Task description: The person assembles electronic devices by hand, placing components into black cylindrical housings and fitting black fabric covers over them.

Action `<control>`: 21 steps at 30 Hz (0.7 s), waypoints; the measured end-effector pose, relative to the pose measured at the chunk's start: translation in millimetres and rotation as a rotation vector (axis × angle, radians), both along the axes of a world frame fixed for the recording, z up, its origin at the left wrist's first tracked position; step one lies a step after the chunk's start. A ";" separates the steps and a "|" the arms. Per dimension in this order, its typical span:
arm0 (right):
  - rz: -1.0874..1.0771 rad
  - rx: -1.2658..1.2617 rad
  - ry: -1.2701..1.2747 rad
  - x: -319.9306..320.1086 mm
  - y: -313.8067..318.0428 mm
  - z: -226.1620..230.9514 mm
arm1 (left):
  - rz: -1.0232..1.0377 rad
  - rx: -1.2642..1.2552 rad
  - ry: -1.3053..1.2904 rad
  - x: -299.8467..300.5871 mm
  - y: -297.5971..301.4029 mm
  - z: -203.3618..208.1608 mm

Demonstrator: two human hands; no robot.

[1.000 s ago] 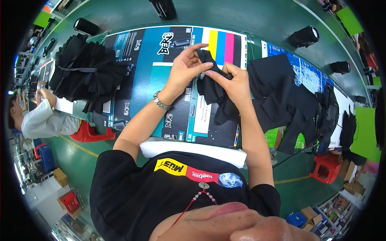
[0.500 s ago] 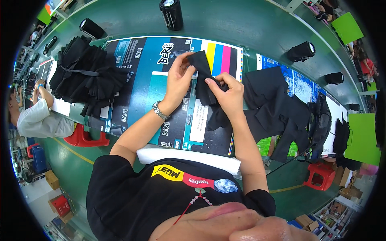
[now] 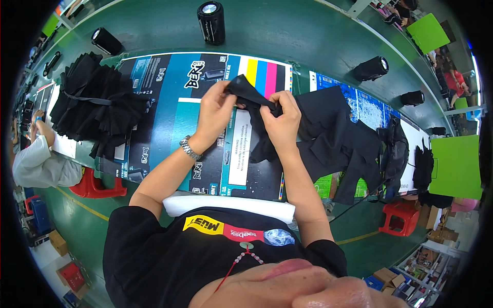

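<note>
Both of my hands are raised over a printed table sheet, pinching one piece of black fabric between them. My left hand, below a metal watch, grips its left edge between thumb and fingers. At the fabric's right end, my right hand is closed on a bunched edge, thumb against curled fingers. The piece slants between them with a fold along it, and a dark part droops below. More black fabric lies under my right wrist; whether it joins the held piece cannot be made out.
To the left sits a tied bundle of black fabric pieces. Loose black pieces overlap in a pile on the right. Several black cylinders stand along the far side. A white roll lies at the near edge. A co-worker sits at left.
The held fabric has gone from hanging long to a flatter, folded slant between my hands. My right hand has bunched its edge more tightly. The whole view has shifted slightly.
</note>
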State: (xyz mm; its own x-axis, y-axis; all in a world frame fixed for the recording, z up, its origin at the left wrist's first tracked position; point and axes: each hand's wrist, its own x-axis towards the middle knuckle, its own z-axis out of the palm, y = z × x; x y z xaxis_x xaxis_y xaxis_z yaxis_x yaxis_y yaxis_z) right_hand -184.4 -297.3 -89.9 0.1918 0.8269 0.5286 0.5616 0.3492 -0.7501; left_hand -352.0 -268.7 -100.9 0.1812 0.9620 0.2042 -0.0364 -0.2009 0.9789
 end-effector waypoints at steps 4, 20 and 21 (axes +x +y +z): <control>-0.137 -0.064 -0.057 -1.3 0.6 3.2 | -0.015 -0.089 -0.373 1.9 -5.5 7.4; 0.209 -0.471 1.178 29.8 5.7 -2.6 | -0.358 -0.404 -0.201 19.2 -11.5 -2.3; 0.321 -0.505 1.390 28.1 5.4 -2.6 | -0.281 -0.407 -0.227 18.7 -10.2 -3.9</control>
